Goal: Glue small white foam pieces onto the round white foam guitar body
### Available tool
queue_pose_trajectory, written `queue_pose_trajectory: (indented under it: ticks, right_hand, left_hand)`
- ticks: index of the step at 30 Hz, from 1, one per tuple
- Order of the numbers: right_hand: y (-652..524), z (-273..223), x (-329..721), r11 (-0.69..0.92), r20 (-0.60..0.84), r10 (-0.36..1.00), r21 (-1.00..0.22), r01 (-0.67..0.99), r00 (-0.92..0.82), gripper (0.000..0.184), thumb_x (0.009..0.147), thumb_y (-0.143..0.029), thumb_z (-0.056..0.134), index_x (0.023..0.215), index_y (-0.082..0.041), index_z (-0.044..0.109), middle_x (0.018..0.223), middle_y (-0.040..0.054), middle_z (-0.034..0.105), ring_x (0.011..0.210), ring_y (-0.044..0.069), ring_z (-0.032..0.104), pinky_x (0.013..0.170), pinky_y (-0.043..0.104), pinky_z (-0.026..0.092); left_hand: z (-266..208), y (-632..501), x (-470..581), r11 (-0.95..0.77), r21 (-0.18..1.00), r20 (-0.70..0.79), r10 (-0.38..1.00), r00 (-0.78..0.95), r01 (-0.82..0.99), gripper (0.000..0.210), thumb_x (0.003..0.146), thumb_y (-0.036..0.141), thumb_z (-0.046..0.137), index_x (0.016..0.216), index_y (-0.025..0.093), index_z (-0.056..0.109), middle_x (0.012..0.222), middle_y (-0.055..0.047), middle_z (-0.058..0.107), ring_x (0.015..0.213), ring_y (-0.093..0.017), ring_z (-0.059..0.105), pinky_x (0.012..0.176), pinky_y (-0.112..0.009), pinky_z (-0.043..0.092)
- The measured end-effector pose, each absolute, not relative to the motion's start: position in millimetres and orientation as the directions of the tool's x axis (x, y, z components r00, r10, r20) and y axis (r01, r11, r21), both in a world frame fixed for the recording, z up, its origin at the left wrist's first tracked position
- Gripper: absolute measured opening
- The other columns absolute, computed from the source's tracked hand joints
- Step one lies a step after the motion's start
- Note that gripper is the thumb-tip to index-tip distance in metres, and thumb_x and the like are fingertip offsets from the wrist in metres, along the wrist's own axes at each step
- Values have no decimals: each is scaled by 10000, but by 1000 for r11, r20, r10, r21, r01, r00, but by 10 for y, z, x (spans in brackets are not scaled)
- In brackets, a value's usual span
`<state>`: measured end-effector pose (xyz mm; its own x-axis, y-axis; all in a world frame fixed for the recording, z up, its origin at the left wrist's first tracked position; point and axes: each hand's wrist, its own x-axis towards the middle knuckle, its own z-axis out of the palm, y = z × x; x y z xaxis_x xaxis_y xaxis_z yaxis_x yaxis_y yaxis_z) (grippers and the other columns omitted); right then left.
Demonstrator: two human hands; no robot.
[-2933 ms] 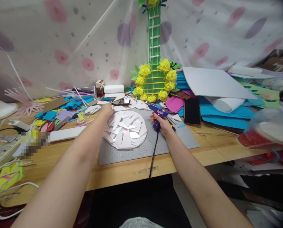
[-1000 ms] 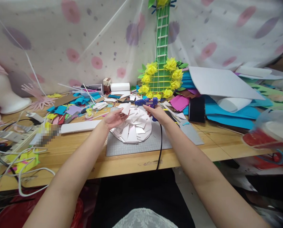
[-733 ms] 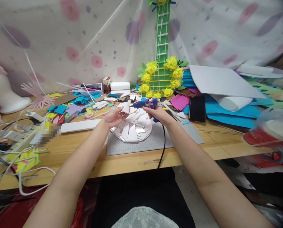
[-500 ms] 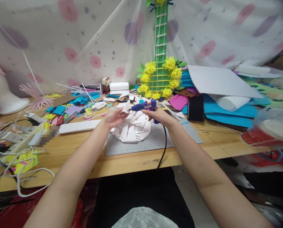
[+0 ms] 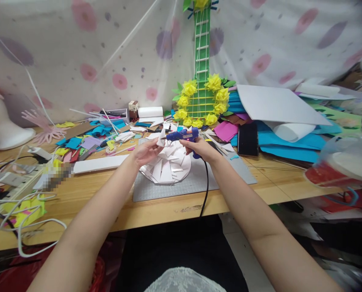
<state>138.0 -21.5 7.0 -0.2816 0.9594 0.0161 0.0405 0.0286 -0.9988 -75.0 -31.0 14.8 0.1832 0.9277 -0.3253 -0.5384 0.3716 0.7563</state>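
In my right hand (image 5: 199,148) is a blue glue gun (image 5: 182,135), its nozzle pointing left and its black cord hanging over the table edge. My left hand (image 5: 147,152) pinches a small white foam piece (image 5: 161,138) by its edge, right at the nozzle tip. Whether nozzle and piece touch, I cannot tell. Below both hands lies a round white disc (image 5: 165,175) covered with overlapping white pieces. It rests on a grey cutting mat (image 5: 199,186), partly hidden by my hands.
A green paper guitar with yellow flowers (image 5: 202,97) stands against the curtain. Coloured paper scraps (image 5: 89,140) and a white foam strip (image 5: 98,164) lie left. A phone (image 5: 248,140), blue sheets (image 5: 287,148) and a plastic tub (image 5: 329,174) are right. Cables (image 5: 25,219) tangle at the left edge.
The whole view has shifted slightly. My hands keep nearly the same pose, with the white piece still held at the glue gun's nozzle and tilted a little more upright.
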Motion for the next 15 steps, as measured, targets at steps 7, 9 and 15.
queue_pose_trajectory:
  ticks: [7, 9, 15]
  right_hand:
    - [-172, -51, 1610, -49, -10, 974, -984, -169, -225, 393, 592, -534, 736, 691, -168, 633, 703, 29, 644, 576, 94, 549, 472, 197, 459]
    - [-154, -138, 1691, -88, -41, 980, -967, -239, -195, 403, 592, -543, 733, 712, -175, 620, 700, 18, 649, 560, 87, 554, 478, 194, 455]
    - [-149, -457, 1889, -129, -102, 991, -878, -461, -84, 389, 637, -548, 692, 727, -190, 569, 648, -14, 620, 517, 78, 528, 447, 185, 422]
  left_hand:
    - [133, -323, -782, 398, 815, -327, 916, 234, -420, 130, 775, 44, 589, 854, 99, 677, 813, -49, 671, 730, -82, 596, 705, -182, 487]
    - [131, -312, -778, 359, 858, -299, 930, 212, -367, 149, 742, 27, 612, 849, 101, 684, 803, -47, 678, 714, -78, 595, 692, -178, 477]
    - [136, -348, -599, 147, 989, -148, 973, 177, 17, 249, 631, 114, 727, 879, 126, 706, 824, -55, 690, 726, -123, 584, 757, -259, 447]
